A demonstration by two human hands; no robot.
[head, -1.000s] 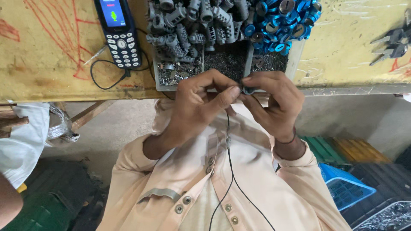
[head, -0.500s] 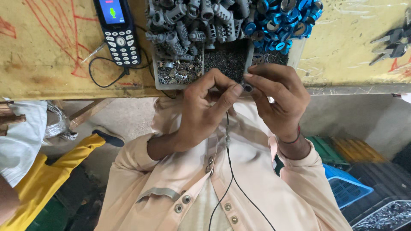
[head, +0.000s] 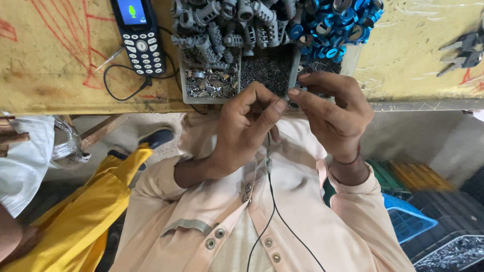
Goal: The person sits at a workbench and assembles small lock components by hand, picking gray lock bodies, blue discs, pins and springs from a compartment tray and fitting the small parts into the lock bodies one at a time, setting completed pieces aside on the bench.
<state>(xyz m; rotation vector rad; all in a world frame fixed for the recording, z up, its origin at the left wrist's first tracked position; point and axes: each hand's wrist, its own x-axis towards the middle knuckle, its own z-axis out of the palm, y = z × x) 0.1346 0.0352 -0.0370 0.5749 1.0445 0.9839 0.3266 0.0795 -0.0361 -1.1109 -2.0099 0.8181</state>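
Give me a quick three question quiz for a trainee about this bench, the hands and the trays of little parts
1. True or false: the mobile phone lies on the yellow table, on the left-hand side of the parts tray.
2. Multiple choice: the blue rings are heaped A) beside the grey metal parts, B) on the phone, C) on the floor.
3. What do the left hand and the right hand do?

Key
1. True.
2. A.
3. Their fingertips meet at the table edge on a small part, too small to identify; the left thumb and forefinger look pinched on it, while the right hand's grip cannot be told.
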